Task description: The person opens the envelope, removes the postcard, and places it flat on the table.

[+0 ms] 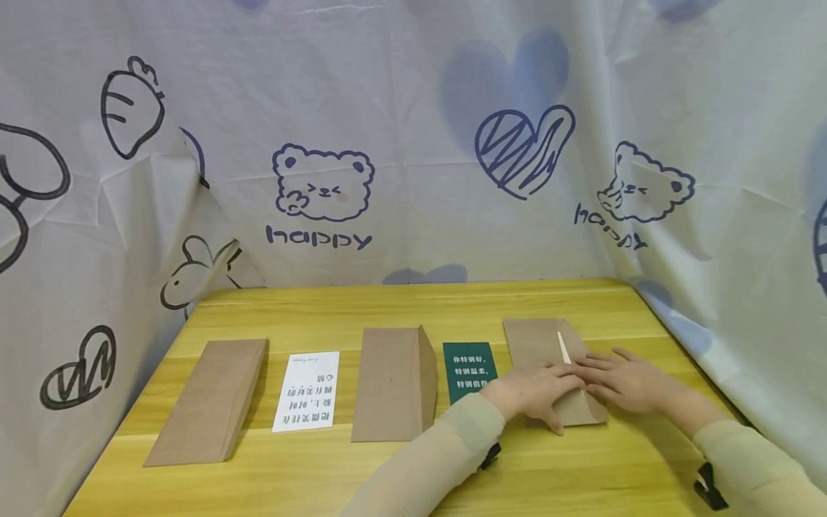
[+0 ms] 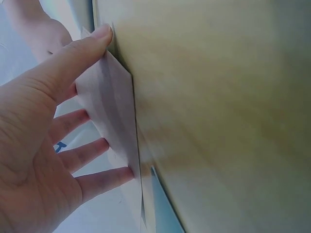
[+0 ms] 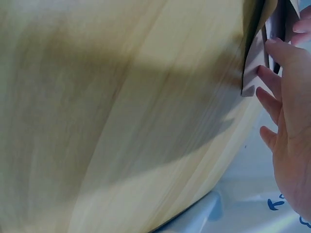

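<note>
A brown paper envelope (image 1: 530, 341) lies at the right of the table beneath both hands. My left hand (image 1: 530, 391) rests on it with fingers spread; in the left wrist view, the fingertips (image 2: 127, 173) touch the paper, with the thumb at its edge. From the right, my right hand (image 1: 629, 380) reaches over the flap side, fingers extended. Its fingertips touch the flap (image 3: 252, 73) in the right wrist view. A narrow white strip (image 1: 564, 347) shows along the envelope's opening, and the hands cover part of it.
Left of the hands lies a dark green card (image 1: 466, 365) with white writing, partly behind my left forearm. Beyond it are a second brown envelope (image 1: 390, 388), a white printed card (image 1: 306, 393) and a third envelope (image 1: 207, 402). Printed cloth (image 1: 413, 215) hangs around the wooden table (image 1: 413, 309).
</note>
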